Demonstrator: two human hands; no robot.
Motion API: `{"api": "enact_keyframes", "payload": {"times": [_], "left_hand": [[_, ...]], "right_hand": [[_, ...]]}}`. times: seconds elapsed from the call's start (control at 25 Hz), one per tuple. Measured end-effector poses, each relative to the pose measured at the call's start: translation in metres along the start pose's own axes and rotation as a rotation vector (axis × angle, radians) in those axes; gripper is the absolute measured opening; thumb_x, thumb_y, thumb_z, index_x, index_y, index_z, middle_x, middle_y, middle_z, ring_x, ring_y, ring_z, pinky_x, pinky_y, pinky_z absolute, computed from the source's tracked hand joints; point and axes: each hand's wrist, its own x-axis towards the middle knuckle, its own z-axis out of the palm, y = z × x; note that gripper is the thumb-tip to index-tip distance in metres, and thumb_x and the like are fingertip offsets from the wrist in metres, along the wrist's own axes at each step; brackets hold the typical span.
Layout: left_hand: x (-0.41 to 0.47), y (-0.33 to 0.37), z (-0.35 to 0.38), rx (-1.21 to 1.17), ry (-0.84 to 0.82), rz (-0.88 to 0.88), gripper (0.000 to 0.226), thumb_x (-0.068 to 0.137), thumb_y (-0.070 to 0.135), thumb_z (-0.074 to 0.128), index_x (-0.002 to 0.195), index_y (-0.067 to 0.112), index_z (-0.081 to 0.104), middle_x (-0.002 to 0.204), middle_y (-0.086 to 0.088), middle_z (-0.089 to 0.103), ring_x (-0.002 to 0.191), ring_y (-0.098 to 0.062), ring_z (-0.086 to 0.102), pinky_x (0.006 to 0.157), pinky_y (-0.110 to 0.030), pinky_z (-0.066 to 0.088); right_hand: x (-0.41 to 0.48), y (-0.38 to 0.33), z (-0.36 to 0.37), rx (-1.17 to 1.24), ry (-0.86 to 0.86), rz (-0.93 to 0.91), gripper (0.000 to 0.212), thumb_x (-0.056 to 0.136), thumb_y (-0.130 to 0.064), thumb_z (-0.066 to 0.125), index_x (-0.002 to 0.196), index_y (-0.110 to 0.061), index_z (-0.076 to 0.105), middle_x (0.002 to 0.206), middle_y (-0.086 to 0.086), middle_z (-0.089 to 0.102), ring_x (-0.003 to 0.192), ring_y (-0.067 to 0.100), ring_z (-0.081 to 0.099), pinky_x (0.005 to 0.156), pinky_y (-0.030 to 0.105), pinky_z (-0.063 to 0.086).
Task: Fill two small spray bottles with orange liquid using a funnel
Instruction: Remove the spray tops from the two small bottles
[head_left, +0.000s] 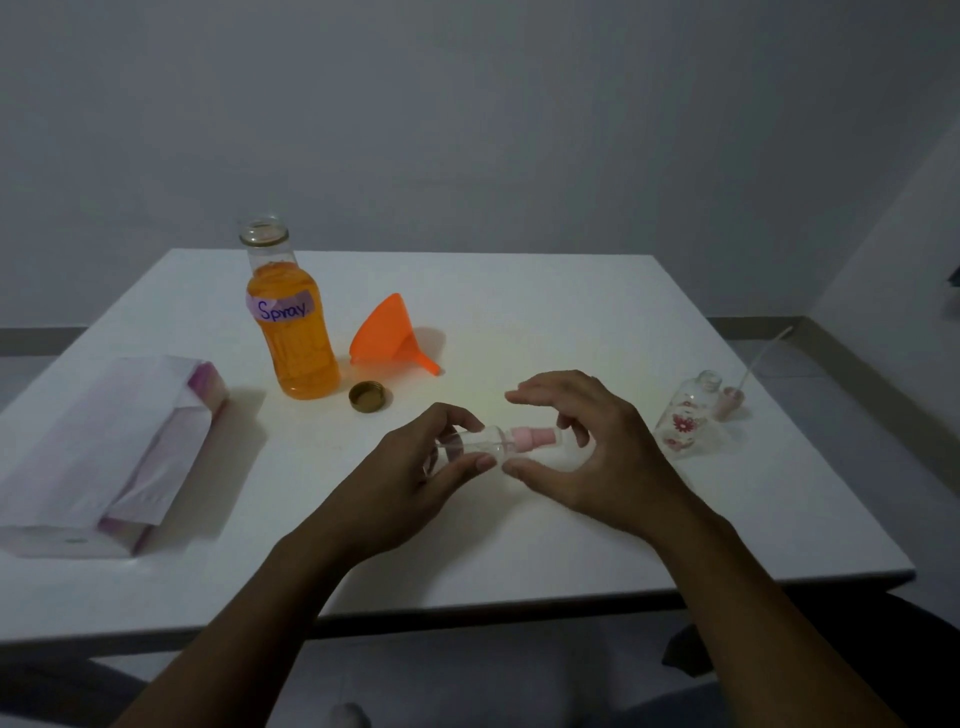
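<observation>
My left hand (410, 478) grips a small clear spray bottle (485, 441), held sideways just above the white table (545, 312). Its pink spray head (535, 438) points right, and the thumb and fingers of my right hand (587, 447) close around that head. A second small clear bottle (688, 415) with red flowers stands uncapped at the right, its pink spray head with tube (735, 395) lying beside it. The big bottle of orange liquid (291, 322), labelled "Spray", stands open at the back left. An orange funnel (387, 335) lies on its side next to it.
A gold cap (370, 396) lies in front of the orange bottle. A white and purple tissue pack (109, 452) takes up the table's left side. The table's front edge runs just below my wrists, and a grey wall stands behind.
</observation>
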Motion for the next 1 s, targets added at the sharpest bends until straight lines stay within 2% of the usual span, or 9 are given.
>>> {"api": "enact_keyframes", "payload": {"times": [0.16, 0.28, 0.36, 0.52, 0.6, 0.68, 0.76, 0.88, 1.0], "left_hand": [[0.001, 0.0, 0.002, 0.001, 0.022, 0.034, 0.036, 0.082, 0.062, 0.046, 0.114, 0.044, 0.043, 0.1, 0.026, 0.054, 0.088, 0.002, 0.054, 0.067, -0.021, 0.052], [0.001, -0.003, 0.003, 0.03, 0.009, 0.027, 0.039, 0.081, 0.065, 0.045, 0.114, 0.044, 0.044, 0.1, 0.024, 0.055, 0.085, -0.004, 0.057, 0.069, -0.026, 0.054], [0.001, -0.006, 0.003, 0.033, -0.017, 0.008, 0.04, 0.082, 0.067, 0.043, 0.116, 0.046, 0.045, 0.097, 0.021, 0.059, 0.084, -0.004, 0.058, 0.071, -0.028, 0.055], [0.003, -0.008, 0.003, 0.003, -0.021, -0.038, 0.044, 0.089, 0.064, 0.035, 0.124, 0.043, 0.05, 0.087, 0.016, 0.066, 0.088, 0.003, 0.06, 0.076, -0.022, 0.05], [0.005, -0.008, 0.003, -0.053, 0.016, -0.073, 0.043, 0.09, 0.063, 0.033, 0.116, 0.039, 0.057, 0.09, 0.016, 0.068, 0.091, 0.004, 0.06, 0.079, -0.022, 0.047], [0.007, -0.008, 0.002, -0.115, 0.072, -0.121, 0.048, 0.089, 0.065, 0.031, 0.104, 0.033, 0.063, 0.098, 0.018, 0.068, 0.099, 0.007, 0.057, 0.085, -0.027, 0.045], [0.011, -0.006, 0.001, -0.213, 0.109, -0.185, 0.049, 0.09, 0.063, 0.034, 0.109, 0.03, 0.064, 0.097, 0.022, 0.068, 0.099, 0.012, 0.055, 0.086, -0.03, 0.044], [0.014, 0.001, 0.007, -0.363, 0.104, -0.224, 0.043, 0.087, 0.059, 0.046, 0.119, 0.032, 0.057, 0.099, 0.022, 0.071, 0.098, 0.009, 0.06, 0.084, -0.03, 0.047], [0.018, 0.009, 0.024, -0.357, 0.103, -0.2, 0.044, 0.081, 0.056, 0.058, 0.118, 0.032, 0.053, 0.107, 0.014, 0.071, 0.095, -0.002, 0.066, 0.085, -0.033, 0.054]], "right_hand": [[0.003, -0.002, -0.002, 0.117, 0.031, 0.243, 0.024, 0.096, -0.044, 0.059, 0.108, -0.03, 0.074, 0.1, -0.015, 0.071, 0.079, -0.002, 0.059, 0.065, 0.011, 0.042], [0.002, 0.002, 0.0, 0.188, -0.085, 0.329, 0.02, 0.094, -0.039, 0.065, 0.096, -0.025, 0.079, 0.081, -0.009, 0.076, 0.069, -0.001, 0.065, 0.064, 0.017, 0.049], [-0.001, 0.005, -0.004, 0.201, -0.067, 0.273, 0.014, 0.087, -0.025, 0.076, 0.1, -0.024, 0.078, 0.088, -0.011, 0.076, 0.081, 0.003, 0.068, 0.071, 0.017, 0.053], [-0.001, 0.015, -0.013, -0.013, 0.072, 0.085, 0.031, 0.08, -0.009, 0.082, 0.107, -0.022, 0.076, 0.102, -0.013, 0.073, 0.096, 0.006, 0.063, 0.081, 0.014, 0.048], [0.0, 0.022, -0.013, -0.169, 0.147, 0.038, 0.034, 0.079, -0.005, 0.081, 0.11, -0.019, 0.076, 0.104, -0.008, 0.074, 0.1, 0.011, 0.058, 0.086, 0.021, 0.045], [0.0, 0.03, -0.014, -0.246, 0.25, 0.014, 0.029, 0.082, -0.003, 0.079, 0.109, -0.012, 0.077, 0.102, -0.001, 0.076, 0.097, 0.019, 0.059, 0.081, 0.032, 0.052], [0.001, 0.031, -0.016, -0.186, 0.351, 0.095, 0.023, 0.087, -0.007, 0.075, 0.11, -0.01, 0.076, 0.101, 0.002, 0.076, 0.091, 0.018, 0.064, 0.074, 0.037, 0.059], [0.005, 0.033, -0.015, -0.003, 0.394, 0.267, 0.017, 0.092, -0.018, 0.072, 0.109, -0.015, 0.074, 0.094, -0.005, 0.075, 0.081, -0.002, 0.068, 0.069, 0.013, 0.056], [0.008, 0.036, -0.005, 0.029, 0.379, 0.348, 0.012, 0.092, -0.024, 0.072, 0.102, -0.018, 0.072, 0.083, -0.012, 0.073, 0.074, -0.009, 0.067, 0.063, 0.007, 0.052]]}}
